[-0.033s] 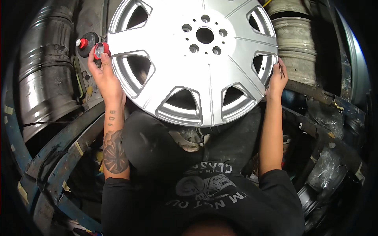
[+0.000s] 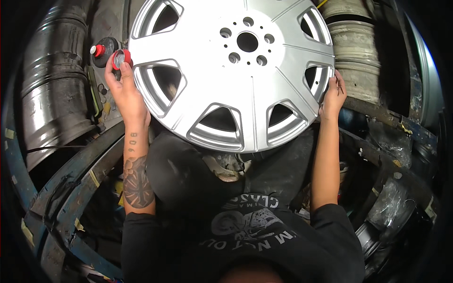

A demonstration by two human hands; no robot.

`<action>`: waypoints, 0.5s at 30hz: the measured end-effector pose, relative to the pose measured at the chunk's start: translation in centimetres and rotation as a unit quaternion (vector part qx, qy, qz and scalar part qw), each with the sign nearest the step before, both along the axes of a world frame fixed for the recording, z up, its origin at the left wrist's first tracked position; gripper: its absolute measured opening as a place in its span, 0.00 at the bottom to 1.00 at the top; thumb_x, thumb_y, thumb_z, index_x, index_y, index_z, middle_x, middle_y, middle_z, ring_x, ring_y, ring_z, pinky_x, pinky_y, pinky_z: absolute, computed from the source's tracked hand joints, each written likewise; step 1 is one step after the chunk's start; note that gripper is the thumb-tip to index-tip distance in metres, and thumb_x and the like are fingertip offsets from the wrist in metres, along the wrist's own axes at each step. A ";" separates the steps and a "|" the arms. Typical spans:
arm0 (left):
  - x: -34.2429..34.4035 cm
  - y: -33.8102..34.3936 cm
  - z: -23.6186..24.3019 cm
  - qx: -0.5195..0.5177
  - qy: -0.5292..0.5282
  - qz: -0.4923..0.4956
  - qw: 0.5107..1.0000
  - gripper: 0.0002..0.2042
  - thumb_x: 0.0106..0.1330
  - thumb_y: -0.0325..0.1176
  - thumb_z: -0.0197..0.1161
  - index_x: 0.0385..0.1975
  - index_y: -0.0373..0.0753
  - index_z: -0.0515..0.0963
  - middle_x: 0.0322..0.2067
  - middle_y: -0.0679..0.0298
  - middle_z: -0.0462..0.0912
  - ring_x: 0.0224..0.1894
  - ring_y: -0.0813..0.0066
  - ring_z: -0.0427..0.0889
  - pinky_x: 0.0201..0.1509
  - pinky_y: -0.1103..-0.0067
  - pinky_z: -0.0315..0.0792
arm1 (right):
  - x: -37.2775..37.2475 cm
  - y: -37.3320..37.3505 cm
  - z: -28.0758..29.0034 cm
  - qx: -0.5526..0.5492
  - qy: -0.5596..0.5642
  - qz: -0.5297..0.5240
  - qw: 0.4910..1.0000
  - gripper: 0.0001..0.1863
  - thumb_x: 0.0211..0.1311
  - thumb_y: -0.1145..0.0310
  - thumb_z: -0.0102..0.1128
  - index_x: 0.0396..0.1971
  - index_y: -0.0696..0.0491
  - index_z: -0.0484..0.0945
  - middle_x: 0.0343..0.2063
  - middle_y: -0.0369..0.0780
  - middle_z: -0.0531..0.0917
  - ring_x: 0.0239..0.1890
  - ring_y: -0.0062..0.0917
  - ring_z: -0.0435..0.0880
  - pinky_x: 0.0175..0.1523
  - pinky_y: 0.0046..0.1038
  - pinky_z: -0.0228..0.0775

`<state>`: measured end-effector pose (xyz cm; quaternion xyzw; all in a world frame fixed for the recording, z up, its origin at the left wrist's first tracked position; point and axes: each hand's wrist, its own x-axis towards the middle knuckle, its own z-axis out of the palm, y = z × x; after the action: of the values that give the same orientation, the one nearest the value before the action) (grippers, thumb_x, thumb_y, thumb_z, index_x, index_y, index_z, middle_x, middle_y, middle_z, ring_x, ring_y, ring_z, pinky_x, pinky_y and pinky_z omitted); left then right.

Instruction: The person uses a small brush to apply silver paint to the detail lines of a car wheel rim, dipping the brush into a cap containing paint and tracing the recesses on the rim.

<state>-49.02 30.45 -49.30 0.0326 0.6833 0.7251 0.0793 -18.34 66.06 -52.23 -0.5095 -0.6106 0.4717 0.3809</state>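
A large silver alloy wheel [image 2: 226, 87] with a bright face and several bolt holes around its hub fills the upper middle, above my lap. My left hand [image 2: 130, 96] is at its left edge, pinching a red cap [image 2: 122, 58] between thumb and fingers, its hollow, pale inside showing. On the right edge, my right hand [image 2: 334, 96] is closed around the rim, its fingertips partly behind it. Thin dark marks or strands show across those fingers; I cannot tell which. Just beyond the red cap stands a dark bottle [image 2: 109, 47] with a red and white top.
Shiny metal wheel barrels [image 2: 55, 94] are stacked at the far left, and dusty pale ones [image 2: 355, 56] at the right. A worn blue metal frame [image 2: 54, 188] curves along the left. Clear plastic wrapping [image 2: 389, 205] covers something dark at the lower right.
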 end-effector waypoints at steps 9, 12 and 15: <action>-10.7 3.9 -1.5 0.090 0.013 -0.175 0.980 0.21 0.75 0.38 0.56 0.65 0.38 0.67 0.59 0.59 0.74 0.61 0.70 0.73 0.66 0.77 0.65 | -0.6 -0.2 0.5 0.003 -0.034 -0.007 0.999 0.17 0.72 0.77 0.49 0.57 0.66 0.72 0.50 0.46 0.82 0.49 0.26 0.81 0.56 0.24 0.72; -13.2 5.3 -2.7 0.085 -0.006 -0.188 0.979 0.21 0.76 0.36 0.55 0.65 0.37 0.65 0.62 0.60 0.71 0.65 0.70 0.70 0.70 0.76 0.62 | -0.8 -0.1 0.6 0.006 -0.045 0.000 0.999 0.17 0.72 0.78 0.50 0.57 0.66 0.72 0.50 0.45 0.82 0.50 0.25 0.81 0.58 0.24 0.70; -13.3 4.9 -3.0 0.074 0.059 -0.233 0.968 0.22 0.75 0.35 0.56 0.65 0.36 0.66 0.61 0.60 0.72 0.65 0.70 0.71 0.69 0.76 0.64 | -0.9 0.2 0.4 0.015 -0.069 0.012 0.997 0.18 0.72 0.78 0.48 0.59 0.67 0.69 0.51 0.46 0.81 0.51 0.25 0.81 0.58 0.24 0.70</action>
<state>-62.31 35.36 -52.35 0.2388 0.6050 0.7320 0.2029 -19.24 66.28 -51.80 -0.5277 -0.6485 0.4305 0.3401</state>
